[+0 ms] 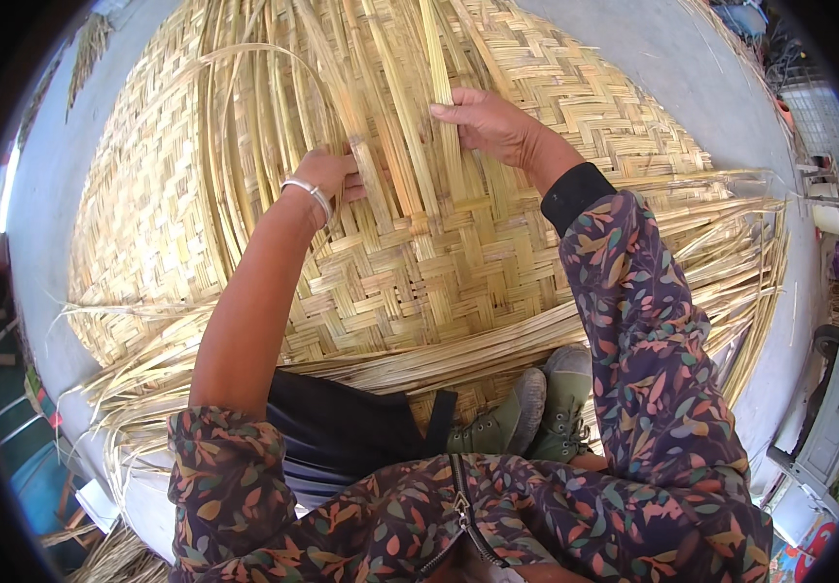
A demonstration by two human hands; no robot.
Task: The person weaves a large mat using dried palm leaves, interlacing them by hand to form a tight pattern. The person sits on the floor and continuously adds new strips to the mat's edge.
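At the far left, the woven mat (410, 272) is lying flat on a pale grey floor (50, 194), with loose strip ends (118, 389) fanning out past its finished edge. The mat is filling the centre of the view, directly in front of the person's knees.

The left hand (327, 177) — wearing a silver bracelet (308, 192) at the wrist — is pressing down where the tight weave is giving way to unwoven strips. Its fingers are curled together around one or two flat strips; the exact grip is partly hidden by the strips crossing over it.

Between the hands, long unwoven strips (381, 78) are running away from the person in loose arcs.

The right hand (488, 124) is resting slightly further forward, fingers extended and closed side by side, pinching an upright strip (439, 87) against the thumb. A dark cuff (575, 194) and a patterned sleeve (653, 330) are covering the forearm.

Below, green shoes (536, 413) are standing on the finished section nearest the person.

Progress, as a judgement: the near portion and the right and left flanks are showing a closed herringbone pattern, so that part is looking complete. The central band beyond the hands is remaining open — the free strips there are not yet interlaced, and the fringe at the edges is untrimmed.
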